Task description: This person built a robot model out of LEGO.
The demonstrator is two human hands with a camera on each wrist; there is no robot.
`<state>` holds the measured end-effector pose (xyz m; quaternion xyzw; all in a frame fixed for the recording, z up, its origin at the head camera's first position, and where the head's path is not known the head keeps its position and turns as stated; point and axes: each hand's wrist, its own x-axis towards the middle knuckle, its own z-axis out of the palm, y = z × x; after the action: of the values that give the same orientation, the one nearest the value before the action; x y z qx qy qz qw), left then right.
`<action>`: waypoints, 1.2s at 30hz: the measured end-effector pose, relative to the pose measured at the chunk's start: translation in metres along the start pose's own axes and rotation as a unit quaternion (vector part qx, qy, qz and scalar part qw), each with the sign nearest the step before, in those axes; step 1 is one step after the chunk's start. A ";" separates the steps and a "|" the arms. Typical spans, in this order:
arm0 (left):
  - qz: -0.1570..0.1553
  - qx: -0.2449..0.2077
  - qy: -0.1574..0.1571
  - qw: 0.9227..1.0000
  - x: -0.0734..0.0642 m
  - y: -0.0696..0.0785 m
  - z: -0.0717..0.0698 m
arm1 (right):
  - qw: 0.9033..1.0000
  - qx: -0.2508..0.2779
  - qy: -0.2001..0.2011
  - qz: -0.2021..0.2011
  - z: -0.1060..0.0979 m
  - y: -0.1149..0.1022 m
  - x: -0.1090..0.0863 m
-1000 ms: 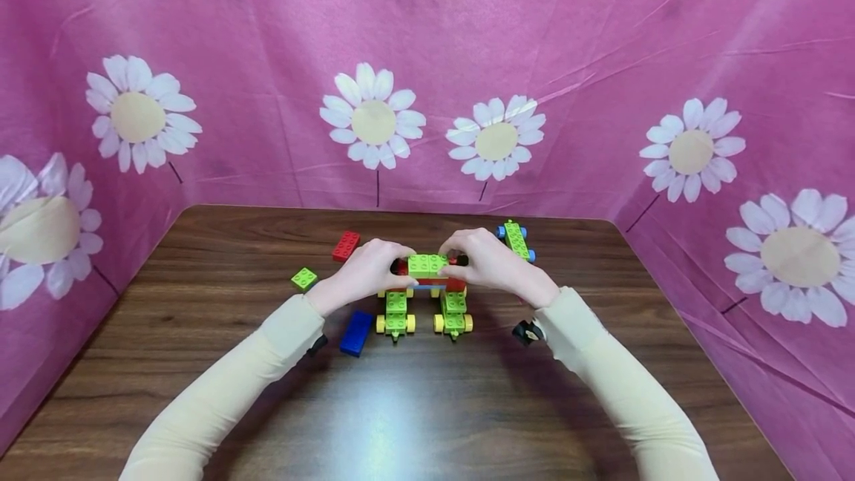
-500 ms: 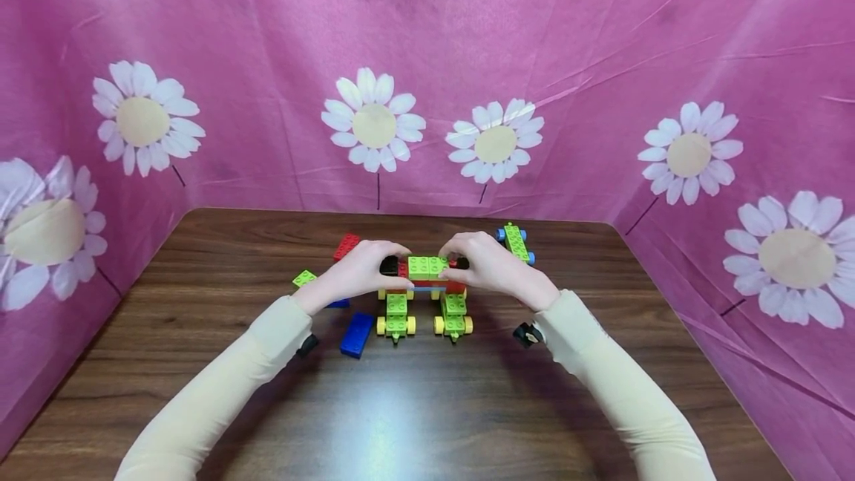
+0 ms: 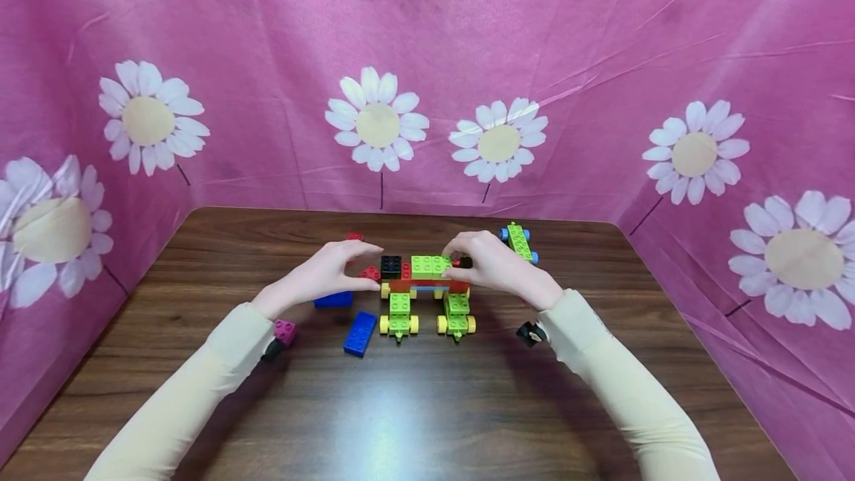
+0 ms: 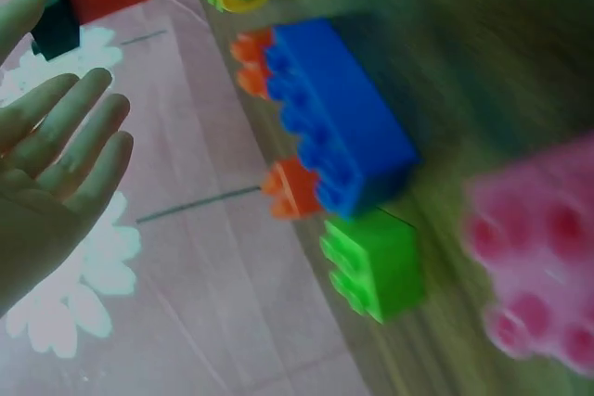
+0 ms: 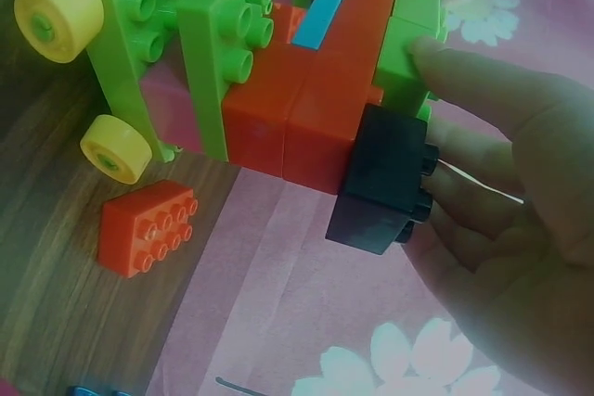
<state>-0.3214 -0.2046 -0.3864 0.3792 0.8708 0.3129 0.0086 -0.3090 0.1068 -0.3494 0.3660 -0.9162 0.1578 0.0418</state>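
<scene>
A toy-brick vehicle (image 3: 434, 285) stands mid-table on two green wheeled bases with yellow wheels, the left base (image 3: 399, 306) and the right base (image 3: 457, 306). Red bricks span them, with light green bricks (image 3: 422, 266) on top. A black brick (image 3: 390, 266) sits at its left end, another black brick (image 5: 385, 169) at its right end. My left hand (image 3: 326, 271) is apart from the left end, fingers extended and thumb spread. My right hand (image 3: 496, 266) holds the right end, its thumb against a green brick and its fingers behind, partly hidden.
Left of the vehicle lie a blue brick (image 3: 360, 332), a second blue brick (image 3: 332, 300), a magenta brick (image 3: 284, 331) and a green brick (image 4: 376, 266). A red brick (image 5: 144, 224) lies at right. A green base with blue wheels (image 3: 518, 241) stands back right, before a pink flowered cloth (image 3: 427, 13).
My left hand has let go of the vehicle's left end and drawn back leftward, uncovering the black brick there. The right hand stays at the right end.
</scene>
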 end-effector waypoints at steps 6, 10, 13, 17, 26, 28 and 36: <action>-0.033 -0.001 -0.017 0.999 -0.018 -0.015 -0.003 | 1.000 0.002 0.003 0.005 0.001 -0.001 -0.001; -0.038 0.012 -0.022 0.999 -0.027 -0.026 -0.003 | 1.000 0.008 0.005 0.008 0.001 0.001 -0.002; -0.044 0.022 -0.028 0.998 -0.032 -0.035 -0.002 | 1.000 0.012 0.003 0.011 0.001 0.002 -0.001; -0.039 0.044 -0.041 0.997 -0.035 -0.045 0.003 | 1.000 0.014 0.002 0.011 0.001 0.002 -0.001; -0.020 0.088 -0.066 0.994 -0.037 -0.050 0.007 | 1.000 0.018 0.005 0.014 0.004 0.003 -0.002; -0.017 0.095 -0.069 0.993 -0.037 -0.051 0.007 | 1.000 0.019 0.007 0.015 0.005 0.004 -0.003; 0.006 0.124 -0.070 0.990 -0.036 -0.052 0.006 | 0.999 0.020 0.027 0.007 0.008 0.005 -0.006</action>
<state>-0.3279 -0.2517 -0.4280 0.4038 0.8976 0.1755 0.0210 -0.3074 0.1117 -0.3595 0.3562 -0.9139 0.1857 0.0581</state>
